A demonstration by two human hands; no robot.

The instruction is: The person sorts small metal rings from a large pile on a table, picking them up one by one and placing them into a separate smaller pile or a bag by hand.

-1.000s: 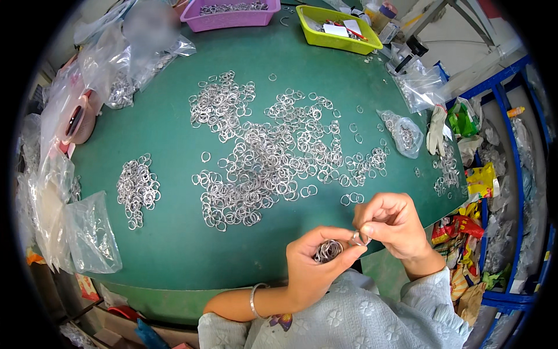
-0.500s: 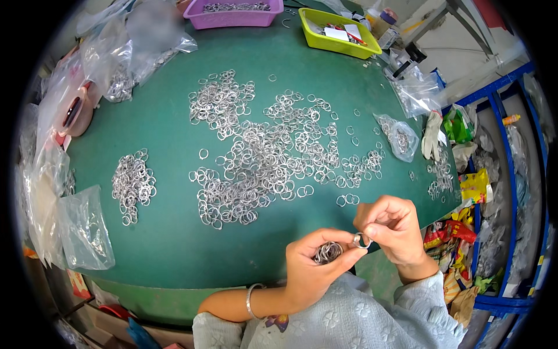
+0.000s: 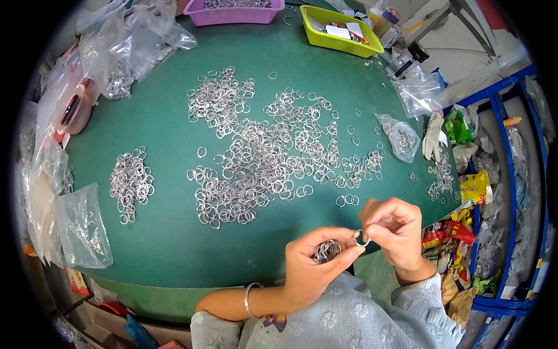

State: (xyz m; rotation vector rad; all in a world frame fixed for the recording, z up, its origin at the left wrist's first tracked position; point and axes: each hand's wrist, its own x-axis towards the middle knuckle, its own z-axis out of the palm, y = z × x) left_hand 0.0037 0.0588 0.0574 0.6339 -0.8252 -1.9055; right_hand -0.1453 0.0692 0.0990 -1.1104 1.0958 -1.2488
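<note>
My left hand (image 3: 314, 262) is closed around a bunch of silver metal rings (image 3: 327, 250), and its thumb and forefinger pinch a single ring (image 3: 361, 238) at their tips. On the far side of that ring, my right hand (image 3: 395, 232) has its thumb and forefinger together at the ring's edge. Whether a small gap or part sits between those right fingertips is too small to tell. Both hands are above the near right edge of the green table. Beyond them spreads a large heap of similar rings (image 3: 261, 157), with a smaller pile (image 3: 131, 180) at the left.
A purple basket (image 3: 232, 17) and a yellow-green tray (image 3: 337, 42) stand at the back. Clear plastic bags (image 3: 84, 227) line the left side. At the right lie a small bag of rings (image 3: 401, 138), a glove (image 3: 432, 136) and a blue shelf rack (image 3: 503, 134).
My hands stay nearly in place at the same ring. The right fingers have shifted slightly, and the ring is turned a little. The view has moved marginally.
</note>
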